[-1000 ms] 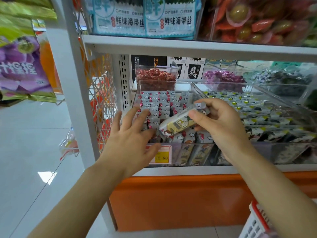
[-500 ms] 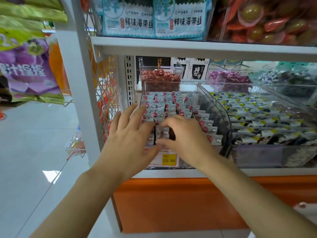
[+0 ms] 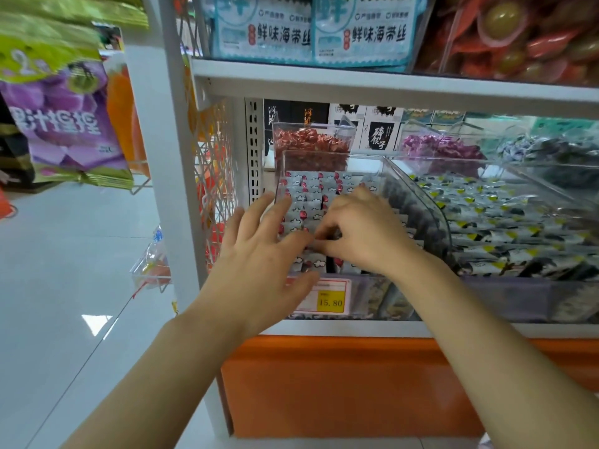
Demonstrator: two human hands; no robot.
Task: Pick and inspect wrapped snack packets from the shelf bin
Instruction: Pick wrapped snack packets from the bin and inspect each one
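Observation:
A clear plastic shelf bin holds rows of small grey-white snack packets with red dots and cloud marks. My right hand is inside the bin, knuckles up, with thumb and fingertips pinched on a packet that sits in a front row. My left hand hovers at the bin's front left corner with its fingers spread and nothing in it. Both hands hide the packets beneath them.
A yellow price tag reads 15.80 on the bin front. To the right is a bin of yellow-marked packets. Red candies and purple candies sit behind. The upper shelf hangs low overhead; a white post stands left.
One second ago my right hand held a packet up above the bin. It has since come down into the front rows and stays there. My left hand has barely moved.

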